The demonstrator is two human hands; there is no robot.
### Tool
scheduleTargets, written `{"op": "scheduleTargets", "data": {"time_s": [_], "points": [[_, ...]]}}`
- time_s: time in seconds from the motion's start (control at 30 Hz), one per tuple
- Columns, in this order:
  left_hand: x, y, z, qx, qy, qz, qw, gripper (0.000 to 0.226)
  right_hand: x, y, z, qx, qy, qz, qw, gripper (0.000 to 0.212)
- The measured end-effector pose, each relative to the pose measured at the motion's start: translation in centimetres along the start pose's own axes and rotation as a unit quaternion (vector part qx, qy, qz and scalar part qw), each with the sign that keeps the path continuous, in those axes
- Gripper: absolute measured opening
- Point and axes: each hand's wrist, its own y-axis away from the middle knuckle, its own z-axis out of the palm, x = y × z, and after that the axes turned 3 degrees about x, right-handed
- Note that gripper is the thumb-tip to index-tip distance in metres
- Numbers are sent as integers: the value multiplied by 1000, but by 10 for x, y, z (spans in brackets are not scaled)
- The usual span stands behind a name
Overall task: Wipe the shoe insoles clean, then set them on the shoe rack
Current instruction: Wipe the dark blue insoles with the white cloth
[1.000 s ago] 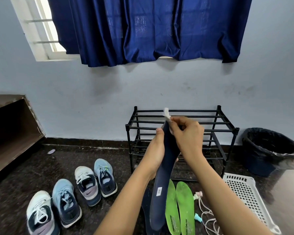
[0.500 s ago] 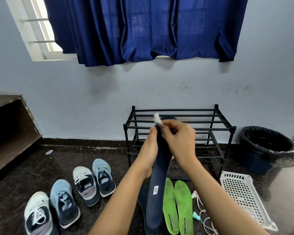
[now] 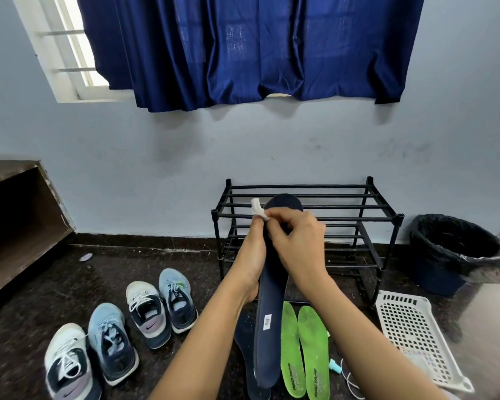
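Observation:
I hold a dark navy insole upright in front of me, its toe end up by the rack's top shelf. My left hand grips it from behind on the left side. My right hand pinches a small white wipe against the insole's upper part. A second navy insole lies on the floor behind it, and two bright green insoles lie side by side to its right. The black metal shoe rack stands against the wall, its shelves bare.
Several sneakers sit on the dark floor at left. A black-lined waste bin stands right of the rack, a white perforated basket lies in front of it. White cords lie beside the green insoles. A wooden shelf unit is far left.
My right hand with the wipe has slid a little down and leftward along the insole's upper part, uncovering the toe end. The left hand keeps its grip.

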Motion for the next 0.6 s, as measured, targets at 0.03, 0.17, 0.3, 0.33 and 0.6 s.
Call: {"op": "scheduleTargets", "data": {"time_s": [0.03,0.17,0.3,0.33,0.6], "points": [[1,1,0,3,2,1,1000,52,-2,1,0,-3,10,-10,1000,19],[0,7,3,8,-13,-3,1000,52,4,-16,-10,55,104,-10,993,17],[-1,8,7,4,-25,1,1000,45,15,-28,-17,68,66,66,993,14],[0,9,7,1,-14,-5,1000,46,14,-24,-16,60,59,63,995,15],[13,5,-1,17,94,-28,995,71,2,9,2,-3,114,-43,992,18]]}}
